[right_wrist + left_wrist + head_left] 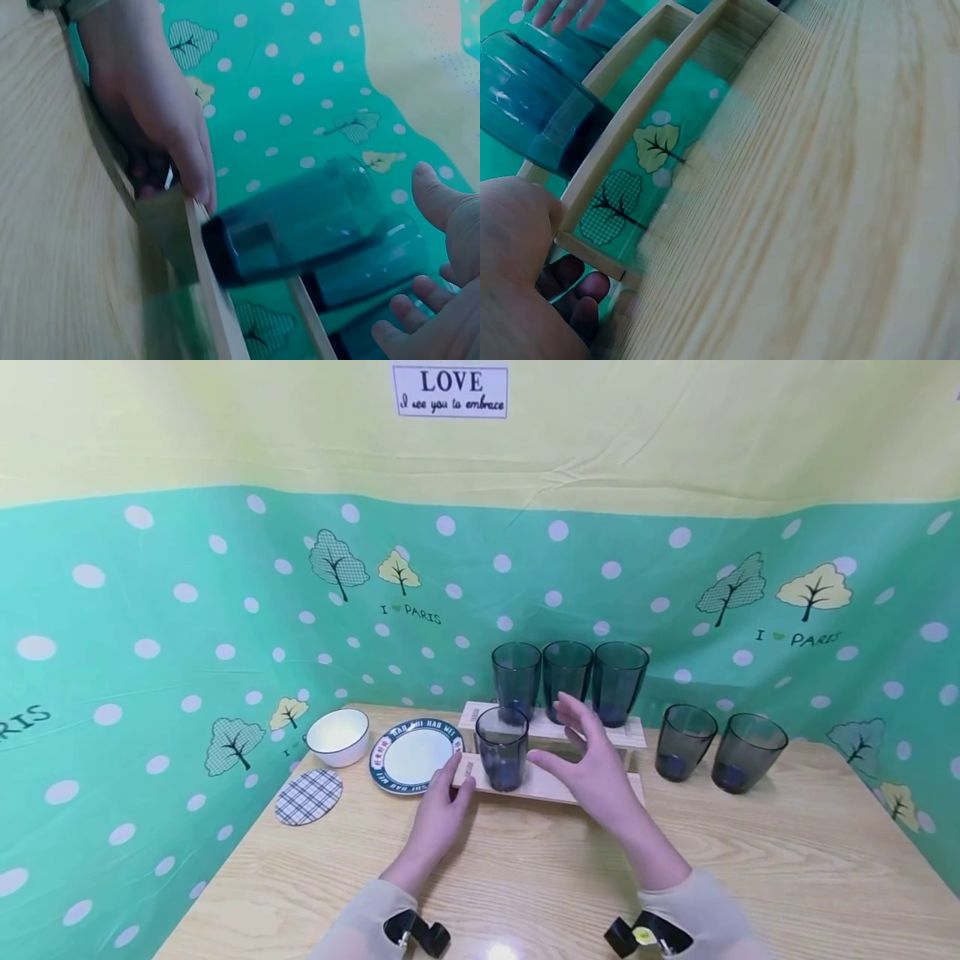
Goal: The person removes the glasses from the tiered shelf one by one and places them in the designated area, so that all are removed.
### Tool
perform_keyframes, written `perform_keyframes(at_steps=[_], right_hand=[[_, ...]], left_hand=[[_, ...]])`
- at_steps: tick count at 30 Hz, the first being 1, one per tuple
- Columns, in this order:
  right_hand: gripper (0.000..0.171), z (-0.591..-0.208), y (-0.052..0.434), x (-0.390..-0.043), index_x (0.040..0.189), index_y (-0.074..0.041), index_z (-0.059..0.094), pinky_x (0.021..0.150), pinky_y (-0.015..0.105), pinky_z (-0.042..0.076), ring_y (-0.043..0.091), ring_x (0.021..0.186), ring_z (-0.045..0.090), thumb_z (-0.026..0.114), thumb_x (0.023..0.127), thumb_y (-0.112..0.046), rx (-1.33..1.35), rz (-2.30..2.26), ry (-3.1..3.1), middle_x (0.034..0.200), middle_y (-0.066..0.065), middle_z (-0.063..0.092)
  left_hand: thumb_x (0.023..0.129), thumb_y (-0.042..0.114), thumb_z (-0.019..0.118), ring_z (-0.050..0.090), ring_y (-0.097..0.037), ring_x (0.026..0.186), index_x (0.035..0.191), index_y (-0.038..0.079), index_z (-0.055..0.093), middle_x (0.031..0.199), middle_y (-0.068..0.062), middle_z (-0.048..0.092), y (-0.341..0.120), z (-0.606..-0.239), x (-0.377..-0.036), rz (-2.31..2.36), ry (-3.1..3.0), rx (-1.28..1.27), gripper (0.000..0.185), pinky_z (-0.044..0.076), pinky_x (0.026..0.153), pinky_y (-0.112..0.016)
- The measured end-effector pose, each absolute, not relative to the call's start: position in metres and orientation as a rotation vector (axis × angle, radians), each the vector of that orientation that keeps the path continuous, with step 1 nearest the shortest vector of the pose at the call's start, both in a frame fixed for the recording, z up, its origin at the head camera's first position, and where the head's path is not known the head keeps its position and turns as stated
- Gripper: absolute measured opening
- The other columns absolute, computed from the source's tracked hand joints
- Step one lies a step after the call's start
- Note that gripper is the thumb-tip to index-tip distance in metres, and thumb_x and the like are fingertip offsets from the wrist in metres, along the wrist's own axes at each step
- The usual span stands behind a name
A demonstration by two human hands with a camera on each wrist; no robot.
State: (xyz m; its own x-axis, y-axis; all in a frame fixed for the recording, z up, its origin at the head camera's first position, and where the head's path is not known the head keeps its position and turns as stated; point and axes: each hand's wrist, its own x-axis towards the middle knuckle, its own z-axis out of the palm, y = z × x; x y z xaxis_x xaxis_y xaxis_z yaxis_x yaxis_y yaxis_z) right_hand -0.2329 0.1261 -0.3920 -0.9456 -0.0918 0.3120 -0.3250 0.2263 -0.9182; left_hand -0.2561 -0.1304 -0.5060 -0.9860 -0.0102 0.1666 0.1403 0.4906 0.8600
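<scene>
A two-tier wooden rack (577,789) stands on the table. My left hand (441,806) grips its left end at the lower tier, with the thumb (191,169) near the board's top edge and the other fingers (592,289) curled below. On that tier, near the left end, one dark tinted glass (501,752) stands upright. My right hand (596,768) is held up just right of this glass, fingers spread and apart from it, holding nothing. Three similar glasses (517,677) line the upper tier; the right hand partly covers the middle one.
Two more tinted glasses (686,743) stand on the table right of the rack. To the left are a blue-rimmed plate (382,781), a white bowl (337,739) and a checked round coaster (309,796). A green dotted cloth (187,652) hangs behind and beside the table.
</scene>
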Motion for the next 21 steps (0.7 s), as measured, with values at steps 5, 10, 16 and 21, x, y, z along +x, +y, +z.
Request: perform_keyframes(at_steps=[5, 10, 16, 21], right_hand=[[0.098, -0.401, 0.108, -0.237, 0.171, -0.018, 0.037, 0.132, 0.047, 0.035, 0.029, 0.157, 0.042, 0.094, 0.092, -0.023, 0.405, 1.872, -2.299, 0.169, 0.01, 0.044], [0.101, -0.405, 0.094, -0.238, 0.172, -0.021, 0.035, 0.13, 0.047, 0.038, 0.03, 0.156, 0.044, 0.095, 0.091, -0.022, 0.393, 1.89, -2.318, 0.168, 0.006, 0.046], [0.104, -0.409, 0.085, -0.239, 0.173, -0.023, 0.034, 0.128, 0.048, 0.041, 0.032, 0.155, 0.044, 0.096, 0.09, -0.02, 0.336, 1.874, -2.364, 0.172, 0.006, 0.04], [0.104, -0.417, 0.079, -0.243, 0.173, -0.02, 0.035, 0.127, 0.053, 0.041, 0.036, 0.155, 0.044, 0.097, 0.089, -0.02, 0.324, 1.868, -2.342, 0.174, 0.012, 0.036]], left_hand=[[0.115, 0.033, 0.06, 0.051, -0.041, 0.15, 0.171, 0.008, 0.04, 0.156, -0.023, 0.056, -0.131, -0.508, -0.256, -1.509, -2.581, -0.11, 0.064, 0.036, 0.129, -0.058], [0.115, 0.033, 0.06, 0.05, -0.041, 0.151, 0.17, 0.008, 0.041, 0.157, -0.023, 0.056, -0.132, -0.51, -0.257, -1.504, -2.573, -0.116, 0.064, 0.035, 0.129, -0.058], [0.115, 0.033, 0.06, 0.052, -0.041, 0.149, 0.17, 0.007, 0.041, 0.155, -0.023, 0.057, -0.132, -0.509, -0.257, -1.488, -2.579, -0.116, 0.064, 0.036, 0.128, -0.058], [0.115, 0.032, 0.061, 0.053, -0.041, 0.148, 0.17, 0.007, 0.042, 0.153, -0.023, 0.058, -0.131, -0.507, -0.256, -1.482, -2.579, -0.12, 0.064, 0.037, 0.128, -0.058]])
